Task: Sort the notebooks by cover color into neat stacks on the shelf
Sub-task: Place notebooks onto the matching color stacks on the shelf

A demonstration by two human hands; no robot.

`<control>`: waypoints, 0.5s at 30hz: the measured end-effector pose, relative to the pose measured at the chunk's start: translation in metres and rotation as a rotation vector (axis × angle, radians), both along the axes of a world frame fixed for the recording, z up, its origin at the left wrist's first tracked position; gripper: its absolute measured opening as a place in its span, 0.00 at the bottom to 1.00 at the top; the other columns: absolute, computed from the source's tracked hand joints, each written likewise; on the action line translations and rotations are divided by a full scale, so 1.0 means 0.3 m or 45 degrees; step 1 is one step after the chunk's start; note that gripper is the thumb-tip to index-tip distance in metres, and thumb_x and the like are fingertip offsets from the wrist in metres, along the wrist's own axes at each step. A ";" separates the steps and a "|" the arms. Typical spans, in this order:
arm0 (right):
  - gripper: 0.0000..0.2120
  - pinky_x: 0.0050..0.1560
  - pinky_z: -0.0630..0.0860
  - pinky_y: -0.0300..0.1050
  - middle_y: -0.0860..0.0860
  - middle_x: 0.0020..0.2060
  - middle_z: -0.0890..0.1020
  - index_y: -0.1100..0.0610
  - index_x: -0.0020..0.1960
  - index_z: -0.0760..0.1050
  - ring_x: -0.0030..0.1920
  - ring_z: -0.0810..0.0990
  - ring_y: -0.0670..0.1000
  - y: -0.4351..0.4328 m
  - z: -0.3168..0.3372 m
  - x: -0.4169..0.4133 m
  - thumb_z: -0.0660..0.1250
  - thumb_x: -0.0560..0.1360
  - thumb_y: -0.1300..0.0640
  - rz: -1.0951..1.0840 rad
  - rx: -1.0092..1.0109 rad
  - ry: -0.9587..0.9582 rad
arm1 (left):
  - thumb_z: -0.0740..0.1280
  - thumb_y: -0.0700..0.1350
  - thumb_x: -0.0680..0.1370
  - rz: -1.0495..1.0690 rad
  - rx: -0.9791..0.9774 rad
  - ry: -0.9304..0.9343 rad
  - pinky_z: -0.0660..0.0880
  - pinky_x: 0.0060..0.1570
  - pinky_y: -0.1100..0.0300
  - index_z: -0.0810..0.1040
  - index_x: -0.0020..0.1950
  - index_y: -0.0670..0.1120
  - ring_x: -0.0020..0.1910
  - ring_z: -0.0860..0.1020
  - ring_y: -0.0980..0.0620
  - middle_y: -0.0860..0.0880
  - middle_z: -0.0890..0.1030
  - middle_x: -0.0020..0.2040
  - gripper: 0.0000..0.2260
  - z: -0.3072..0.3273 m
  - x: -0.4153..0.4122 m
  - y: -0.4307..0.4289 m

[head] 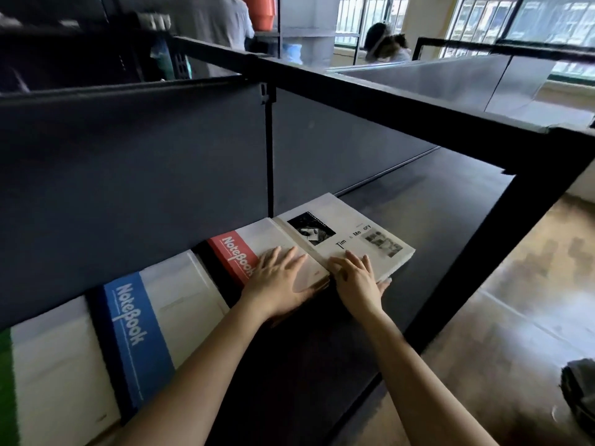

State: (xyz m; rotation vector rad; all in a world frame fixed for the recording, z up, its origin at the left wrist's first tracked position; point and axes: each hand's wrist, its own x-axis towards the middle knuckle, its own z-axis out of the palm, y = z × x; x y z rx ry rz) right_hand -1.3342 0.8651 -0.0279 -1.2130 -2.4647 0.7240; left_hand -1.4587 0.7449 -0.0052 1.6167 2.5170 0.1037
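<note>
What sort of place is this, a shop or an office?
Likely a stockroom or shop: black metal shelving holds stacked stationery like the blue notebook, a second shelving unit stands beyond, and barred windows line the far wall.

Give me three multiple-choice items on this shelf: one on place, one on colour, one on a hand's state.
1. The left hand rests on: A the red-banded notebook; B the floor; C the top rail.
2. Band of the notebook left of the red one: A yellow; B blue; C orange.
3. The right hand on the grey book is: A fisted; B lifted off; C flat.
Answers: A, palm beside the red band; B, the blue-banded notebook lies there; C, fingers lie straight on the cover.
</note>
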 end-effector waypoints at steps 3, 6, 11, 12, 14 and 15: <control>0.14 0.67 0.42 0.76 0.42 0.64 0.71 0.43 0.62 0.75 0.70 0.59 0.49 0.008 0.011 -0.006 0.59 0.79 0.52 0.069 0.144 -0.037 | 0.53 0.65 0.79 0.013 0.022 0.000 0.42 0.76 0.49 0.49 0.79 0.53 0.78 0.44 0.46 0.52 0.47 0.80 0.33 -0.004 -0.003 -0.002; 0.16 0.69 0.40 0.70 0.46 0.63 0.73 0.48 0.65 0.74 0.70 0.62 0.50 0.006 0.031 0.010 0.59 0.79 0.54 0.105 0.168 0.012 | 0.56 0.60 0.80 0.046 0.047 0.020 0.44 0.76 0.50 0.51 0.79 0.55 0.78 0.46 0.47 0.52 0.49 0.80 0.29 -0.020 -0.005 0.001; 0.19 0.71 0.31 0.57 0.49 0.74 0.64 0.47 0.70 0.68 0.77 0.51 0.50 -0.059 0.063 0.010 0.55 0.80 0.53 0.287 0.214 0.123 | 0.63 0.53 0.80 0.066 0.073 0.155 0.37 0.74 0.49 0.59 0.77 0.54 0.77 0.53 0.49 0.55 0.59 0.77 0.27 0.037 0.040 -0.003; 0.19 0.72 0.31 0.56 0.49 0.74 0.63 0.47 0.71 0.68 0.77 0.51 0.50 -0.069 0.067 0.009 0.56 0.80 0.53 0.344 0.221 0.148 | 0.63 0.54 0.80 0.079 0.088 0.184 0.37 0.74 0.49 0.59 0.77 0.54 0.77 0.53 0.50 0.55 0.59 0.77 0.27 0.049 0.058 -0.008; 0.19 0.73 0.33 0.56 0.49 0.74 0.64 0.47 0.70 0.69 0.77 0.52 0.51 -0.085 0.073 0.010 0.57 0.80 0.54 0.439 0.201 0.189 | 0.64 0.55 0.79 0.157 0.156 0.177 0.40 0.75 0.49 0.59 0.77 0.54 0.77 0.54 0.53 0.54 0.59 0.77 0.28 0.065 0.093 -0.038; 0.19 0.73 0.34 0.56 0.49 0.74 0.64 0.48 0.70 0.70 0.77 0.52 0.51 -0.093 0.074 0.009 0.57 0.80 0.54 0.479 0.184 0.206 | 0.64 0.57 0.78 0.208 0.184 0.147 0.41 0.76 0.49 0.60 0.77 0.53 0.77 0.53 0.53 0.53 0.59 0.77 0.29 0.072 0.111 -0.063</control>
